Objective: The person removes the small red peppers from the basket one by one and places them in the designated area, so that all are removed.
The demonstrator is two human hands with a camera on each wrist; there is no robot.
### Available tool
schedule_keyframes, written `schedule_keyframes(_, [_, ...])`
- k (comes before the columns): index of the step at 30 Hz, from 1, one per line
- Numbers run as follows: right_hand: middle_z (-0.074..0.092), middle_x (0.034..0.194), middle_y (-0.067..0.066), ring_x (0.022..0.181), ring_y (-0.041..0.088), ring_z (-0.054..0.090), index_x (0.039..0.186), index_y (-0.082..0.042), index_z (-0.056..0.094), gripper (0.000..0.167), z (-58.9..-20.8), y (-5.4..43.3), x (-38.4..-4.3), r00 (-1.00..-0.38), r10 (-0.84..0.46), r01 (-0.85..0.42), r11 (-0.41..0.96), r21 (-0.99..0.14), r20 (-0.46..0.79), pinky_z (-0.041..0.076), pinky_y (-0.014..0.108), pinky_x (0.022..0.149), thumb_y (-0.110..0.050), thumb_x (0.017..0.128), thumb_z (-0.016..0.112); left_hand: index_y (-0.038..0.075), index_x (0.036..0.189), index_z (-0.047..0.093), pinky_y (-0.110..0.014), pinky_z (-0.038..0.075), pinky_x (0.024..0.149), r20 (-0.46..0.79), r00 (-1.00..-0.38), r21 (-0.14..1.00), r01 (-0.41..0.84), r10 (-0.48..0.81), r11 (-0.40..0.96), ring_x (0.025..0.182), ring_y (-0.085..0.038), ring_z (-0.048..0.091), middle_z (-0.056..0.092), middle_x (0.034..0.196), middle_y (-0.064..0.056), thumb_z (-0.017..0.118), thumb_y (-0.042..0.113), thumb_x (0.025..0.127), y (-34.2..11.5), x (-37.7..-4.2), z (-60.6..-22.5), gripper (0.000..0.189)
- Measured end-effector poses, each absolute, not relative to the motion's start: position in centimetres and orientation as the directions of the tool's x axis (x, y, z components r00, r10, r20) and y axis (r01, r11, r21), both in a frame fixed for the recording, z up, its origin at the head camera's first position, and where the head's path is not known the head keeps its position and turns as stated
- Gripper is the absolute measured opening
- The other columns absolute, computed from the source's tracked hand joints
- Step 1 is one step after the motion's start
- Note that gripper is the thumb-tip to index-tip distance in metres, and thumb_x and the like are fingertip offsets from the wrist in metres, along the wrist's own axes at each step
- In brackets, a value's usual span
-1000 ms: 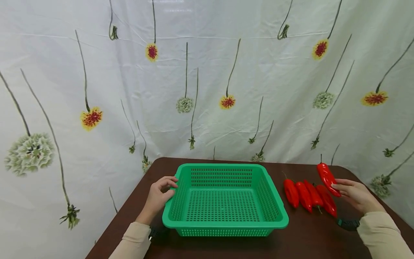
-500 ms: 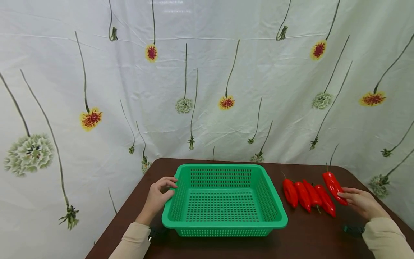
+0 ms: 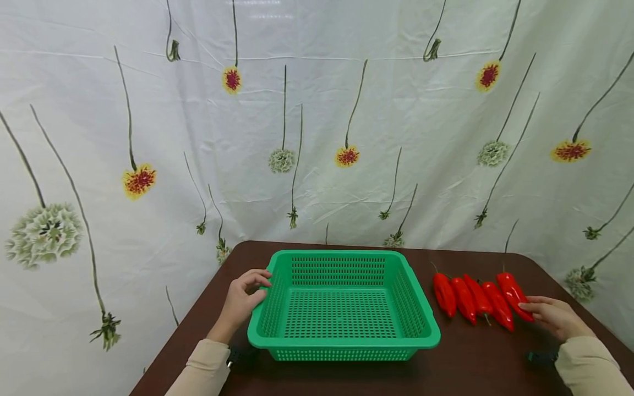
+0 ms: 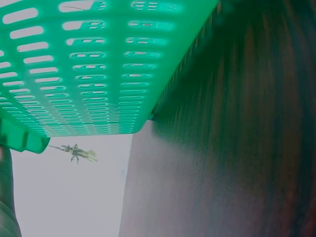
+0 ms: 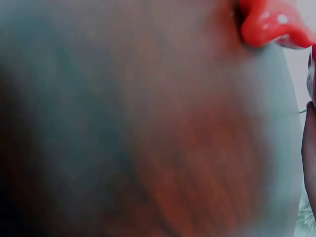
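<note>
In the head view my right hand [image 3: 556,317] pinches the lower end of a glossy red chili pepper [image 3: 512,292], whose stem points away. That pepper lies at the right end of a row of several red chili peppers [image 3: 479,300] on the dark table. A blurred finger [image 5: 309,158] and part of a red pepper [image 5: 274,22] show in the right wrist view. At the left, my left hand [image 3: 242,300] rests its relaxed fingers against the rim of a green plastic basket [image 3: 342,343]. The basket's slotted side [image 4: 94,74] fills much of the left wrist view.
The dark brown table [image 3: 475,368] carries the basket in the middle, right of which the peppers lie. Behind the table hangs a white curtain [image 3: 317,198] with printed flowers. Dark wrist devices sit beneath both wrists.
My right hand has moved right and down with its pepper, from above the row to the table at the row's right end. The left hand and the basket stay put.
</note>
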State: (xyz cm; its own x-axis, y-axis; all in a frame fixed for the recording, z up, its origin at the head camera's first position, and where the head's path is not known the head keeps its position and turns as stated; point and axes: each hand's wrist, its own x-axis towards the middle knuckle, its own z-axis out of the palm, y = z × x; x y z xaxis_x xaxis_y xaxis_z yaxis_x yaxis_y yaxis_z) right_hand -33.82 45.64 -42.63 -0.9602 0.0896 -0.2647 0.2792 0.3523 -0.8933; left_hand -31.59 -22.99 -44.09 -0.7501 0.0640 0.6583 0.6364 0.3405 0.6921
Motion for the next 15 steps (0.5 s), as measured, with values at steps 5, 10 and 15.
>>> schedule_keyframes(5, [0.061, 0.086, -0.009, 0.075, 0.008, 0.06, 0.143, 0.024, 0.019, 0.077, -43.12, 45.66, -33.66, -0.954, 0.091, 0.301, 0.334, -0.893, -0.287, 0.056, 0.027, 0.072, -0.016, 0.096, 0.064, 0.006, 0.089, 0.072, -0.026, 0.052, 0.085, 0.659, -0.75, 0.692, 0.638, 0.065, 0.338, 0.113, -0.004, 0.06, 0.068, 0.116, -0.018, 0.058, -0.014, 0.085, -23.06, -31.65, -44.03, 0.025])
schedule_keyframes(10, [0.061, 0.086, -0.008, 0.075, 0.007, 0.062, 0.14, 0.025, 0.023, 0.075, -43.39, 45.64, -33.56, -0.953, 0.089, 0.303, 0.32, -0.898, -0.29, 0.057, 0.028, 0.072, -0.015, 0.094, 0.067, 0.006, 0.088, 0.072, -0.029, 0.053, 0.084, 0.653, -0.755, 0.697, 0.63, 0.06, 0.342, 0.112, -0.001, 0.06, 0.068, 0.116, -0.017, 0.058, -0.014, 0.085, -23.05, -31.66, -44.1, 0.025])
schedule_keyframes(15, [0.061, 0.086, -0.006, 0.074, 0.008, 0.062, 0.134, 0.026, 0.03, 0.069, -43.43, 45.6, -33.39, -0.956, 0.101, 0.294, 0.335, -0.895, -0.276, 0.057, 0.028, 0.071, -0.013, 0.092, 0.069, 0.006, 0.088, 0.072, -0.031, 0.053, 0.084, 0.648, -0.76, 0.703, 0.624, 0.057, 0.341, 0.113, -0.002, 0.06, 0.068, 0.116, -0.017, 0.058, -0.015, 0.085, -23.02, -31.58, -44.11, 0.025])
